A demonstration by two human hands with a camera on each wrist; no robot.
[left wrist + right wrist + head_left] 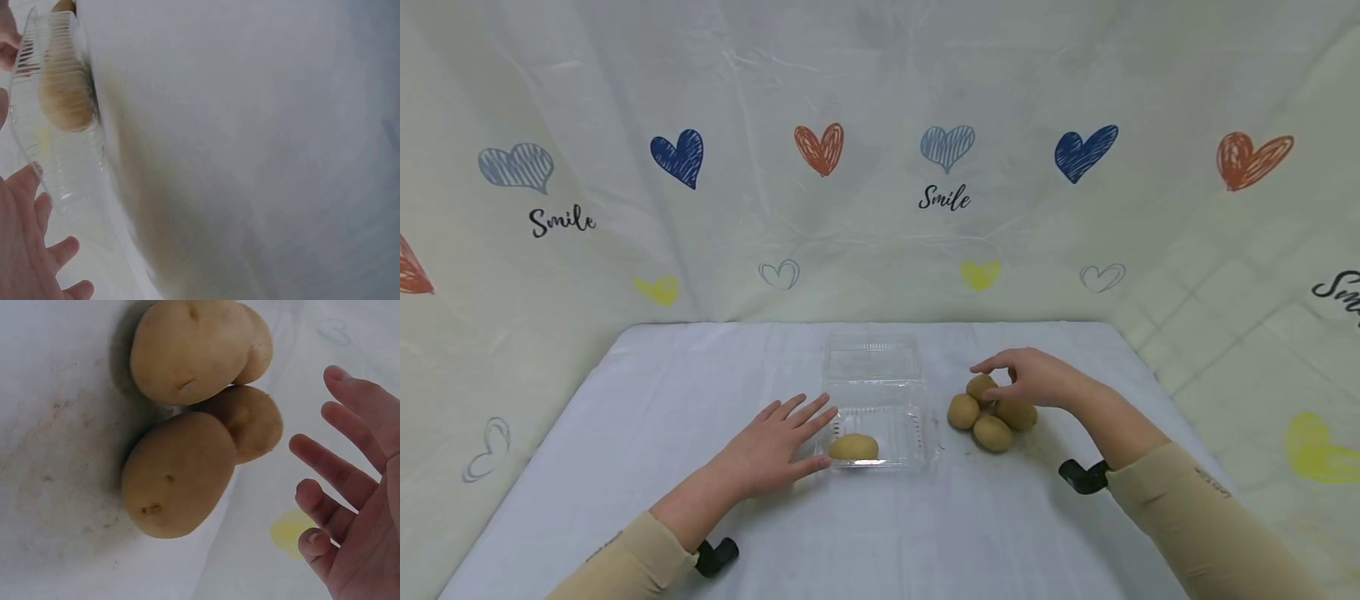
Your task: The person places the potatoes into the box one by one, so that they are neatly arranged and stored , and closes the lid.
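Left hand [771, 450]: was stretched out, back up, at the left side of the clear container [898, 429]; its fingers [808, 427] were spread apart and held nothing. Contact with the wall was probable but unconfirmed; the position suited steadying.
Boxed potato [854, 447]: lay inside the container, in its near left part, which left room to its right.
Clear container: sat mouth up on the white-covered counter [625, 467], between the hands, presumably for access from both.
Lid [874, 364]: was laid back on the far side, so the top was uncovered.
Loose potatoes [993, 434]: four were clustered right of the container, near but apart from it, presumably for the right hand's reach.
Right hand [1037, 379]: hung by the rearmost potato [979, 387], thumb and fingers parted, holding nothing; the gap probably allowed for a potato's width.
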